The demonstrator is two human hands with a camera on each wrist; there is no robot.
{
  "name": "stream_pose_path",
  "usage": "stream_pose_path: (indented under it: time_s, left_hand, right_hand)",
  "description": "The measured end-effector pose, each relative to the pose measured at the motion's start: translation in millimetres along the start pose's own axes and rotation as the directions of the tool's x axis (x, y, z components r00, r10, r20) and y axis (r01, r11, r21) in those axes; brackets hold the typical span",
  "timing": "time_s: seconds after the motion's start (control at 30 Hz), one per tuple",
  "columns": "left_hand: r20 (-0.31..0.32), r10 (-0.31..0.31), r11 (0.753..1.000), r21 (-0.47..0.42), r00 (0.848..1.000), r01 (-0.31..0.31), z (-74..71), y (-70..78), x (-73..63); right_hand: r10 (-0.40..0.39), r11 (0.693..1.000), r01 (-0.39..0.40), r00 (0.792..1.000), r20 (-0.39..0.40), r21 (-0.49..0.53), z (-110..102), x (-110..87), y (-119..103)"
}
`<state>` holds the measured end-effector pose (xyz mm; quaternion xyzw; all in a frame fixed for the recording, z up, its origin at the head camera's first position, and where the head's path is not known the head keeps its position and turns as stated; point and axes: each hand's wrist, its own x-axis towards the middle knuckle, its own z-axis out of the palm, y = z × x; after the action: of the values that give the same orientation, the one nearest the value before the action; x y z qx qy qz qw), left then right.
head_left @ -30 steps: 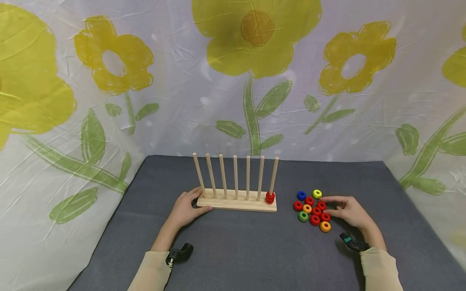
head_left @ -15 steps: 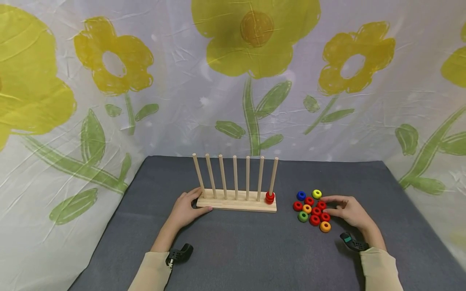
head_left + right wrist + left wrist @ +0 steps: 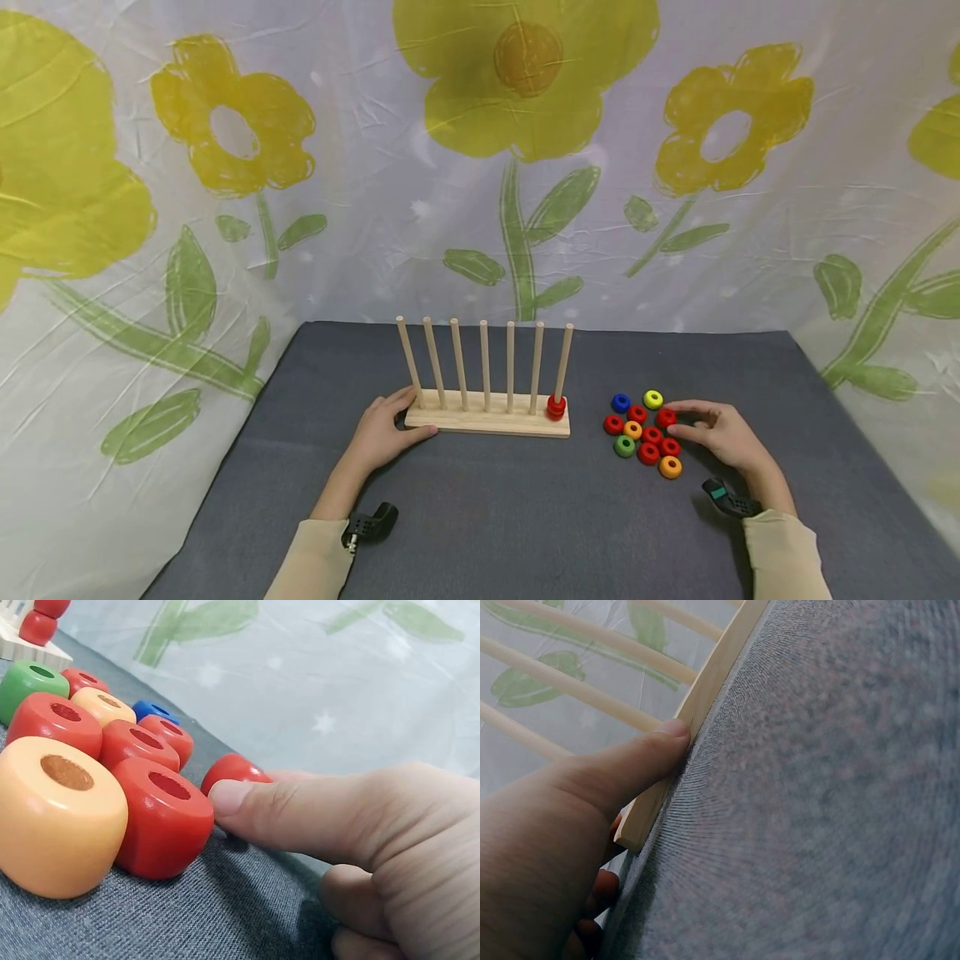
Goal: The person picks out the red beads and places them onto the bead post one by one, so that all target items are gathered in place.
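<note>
The thumb and index finger of the right hand (image 3: 718, 433) pinch a red bead (image 3: 666, 417) between their tips. Just beyond those fingers sits a yellow bead (image 3: 653, 400); a blue bead (image 3: 621, 403) and a green bead (image 3: 624, 447) lie farther to their left, among other red beads (image 3: 648, 454) on the table (image 3: 487, 517). The left hand (image 3: 381, 432) has its fingers gripping one end of a wooden rack (image 3: 480, 423), whose rod (image 3: 564, 358) farthest from them carries two stacked beads (image 3: 556, 408).
</note>
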<state>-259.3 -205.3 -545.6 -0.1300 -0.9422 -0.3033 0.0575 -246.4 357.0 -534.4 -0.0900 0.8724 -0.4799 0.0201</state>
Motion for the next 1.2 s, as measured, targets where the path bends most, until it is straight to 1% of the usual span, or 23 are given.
stream_pose_path:
  time_s: [0.47, 0.6, 0.77, 0.97, 1.1, 1.2]
  left_hand:
    - [0.007, -0.008, 1.0, 0.003, 1.0, 0.008, -0.3, 0.8, -0.4]
    - [0.009, -0.01, 1.0, 0.002, 1.0, 0.01, -0.2, 0.5, -0.3]
    - [0.012, -0.01, 1.0, 0.004, 1.0, 0.01, 0.1, 0.1, -1.2]
    - [0.006, 0.002, 1.0, 0.007, 1.0, -0.002, 1.5, -0.8, -0.5]
    - [0.002, 0.012, 1.0, -0.004, 1.0, -0.012, -0.7, 1.0, 0.2]
    - [0.006, 0.007, 1.0, -0.003, 1.0, -0.007, -2.5, 1.7, -0.6]
  right_hand:
    - [0.004, 0.998, -0.006, 1.0, -0.031, -0.06, 0.9, 0.2, -1.7]
    - [0.001, 0.999, -0.003, 0.999, -0.036, -0.054, 0.5, -0.2, -2.3]
    - [0.026, 0.999, -0.027, 0.999, -0.04, -0.04, 0.6, -0.8, -1.0]
    - [0.04, 0.997, -0.044, 0.998, -0.048, -0.067, -1.8, -4.0, -3.9]
    - [0.05, 0.996, -0.054, 0.997, -0.055, -0.072, -2.6, -5.0, -6.1]
    - [0.06, 0.996, -0.062, 0.997, -0.046, -0.057, -1.0, -6.5, -5.5]
